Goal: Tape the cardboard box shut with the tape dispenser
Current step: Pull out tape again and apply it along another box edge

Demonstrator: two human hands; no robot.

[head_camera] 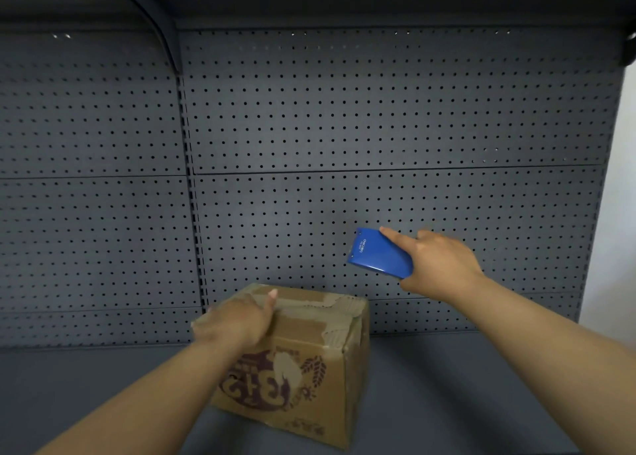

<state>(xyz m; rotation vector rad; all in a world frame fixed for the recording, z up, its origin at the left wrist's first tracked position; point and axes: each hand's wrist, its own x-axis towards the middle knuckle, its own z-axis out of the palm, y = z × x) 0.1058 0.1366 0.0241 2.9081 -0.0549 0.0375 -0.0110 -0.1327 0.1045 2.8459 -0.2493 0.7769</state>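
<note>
The cardboard box (303,361) rests on the dark shelf (464,385), near the pegboard back panel (378,127). The left hand (237,320) grips the box's top left edge, fingers curled over it. The right hand (440,265) holds the blue tape dispenser (378,253) in the air, above and right of the box, fingers wrapped, index finger extended along its top.

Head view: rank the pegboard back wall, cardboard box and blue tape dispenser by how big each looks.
1. Pegboard back wall, filling most of the frame.
2. Cardboard box.
3. Blue tape dispenser, the smallest; it is held farther from the camera, which shrinks it somewhat.
</note>
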